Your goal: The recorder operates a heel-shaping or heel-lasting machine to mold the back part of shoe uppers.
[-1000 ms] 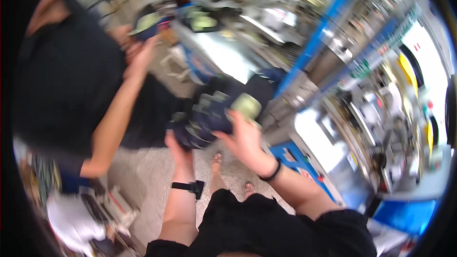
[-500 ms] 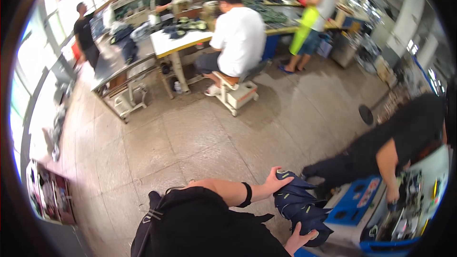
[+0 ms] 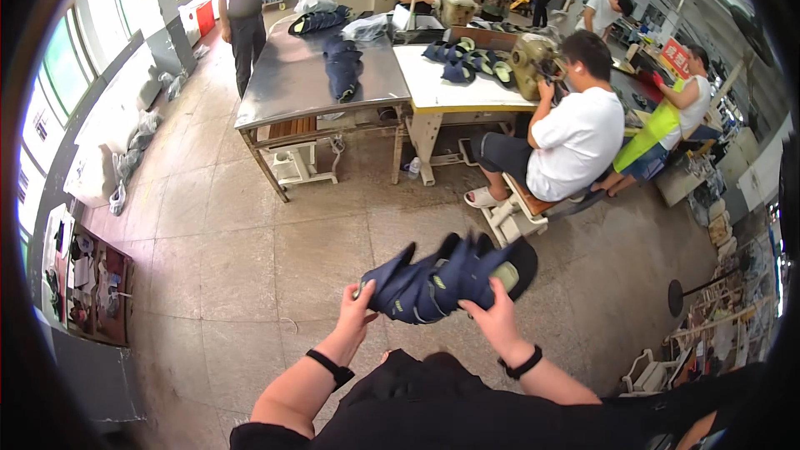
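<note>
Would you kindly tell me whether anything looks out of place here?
Mildly odd: a clear bottle stands under the white-topped table, near its leg, where feet might knock it. The held navy stack shows no clear damage.

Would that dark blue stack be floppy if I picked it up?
The dark blue stack probably bends a bit, since its flaps look thin and stick out. It might slide apart: the pieces overlap, and the left hand and right hand hold opposite ends.
</note>
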The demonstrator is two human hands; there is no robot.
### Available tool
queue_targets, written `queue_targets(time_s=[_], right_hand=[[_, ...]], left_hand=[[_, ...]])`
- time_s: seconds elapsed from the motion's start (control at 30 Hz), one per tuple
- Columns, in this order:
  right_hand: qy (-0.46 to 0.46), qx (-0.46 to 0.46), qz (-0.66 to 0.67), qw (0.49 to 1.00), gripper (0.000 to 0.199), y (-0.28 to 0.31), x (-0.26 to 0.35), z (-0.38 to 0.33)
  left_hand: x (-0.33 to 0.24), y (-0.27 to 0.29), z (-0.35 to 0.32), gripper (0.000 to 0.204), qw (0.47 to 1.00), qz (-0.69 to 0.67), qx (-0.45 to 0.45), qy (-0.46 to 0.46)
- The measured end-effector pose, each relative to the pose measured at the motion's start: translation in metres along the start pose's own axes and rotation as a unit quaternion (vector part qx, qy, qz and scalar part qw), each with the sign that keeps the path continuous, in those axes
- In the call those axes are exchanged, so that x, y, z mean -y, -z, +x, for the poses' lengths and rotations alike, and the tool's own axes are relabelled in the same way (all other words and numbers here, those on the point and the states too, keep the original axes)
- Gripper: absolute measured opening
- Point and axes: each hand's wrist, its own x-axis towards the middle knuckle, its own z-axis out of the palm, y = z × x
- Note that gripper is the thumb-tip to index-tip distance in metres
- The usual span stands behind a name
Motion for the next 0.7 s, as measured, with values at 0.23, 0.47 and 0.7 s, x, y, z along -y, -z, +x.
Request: queue_targets(time_s=[0.23,0.47,0.7], right_hand=[[0.222,0.228,-0.105,0.942,0.064,-0.191,0.066,0.267],[0.451,0.263,-0.117,0.845,0.052,-0.434,0.141,0.619],[0.403,0.327,-0.182,0.835,0.039,-0.611,0.152,0.907]], left_hand=[[-0.080,0.098,0.125,0.052,0.986,-0.145,0.005,-0.085],[-0.263,0.093,0.385,0.071,0.944,-0.293,-0.022,-0.153],[-0.439,0.051,0.586,0.079,0.946,-0.291,-0.112,-0.082]])
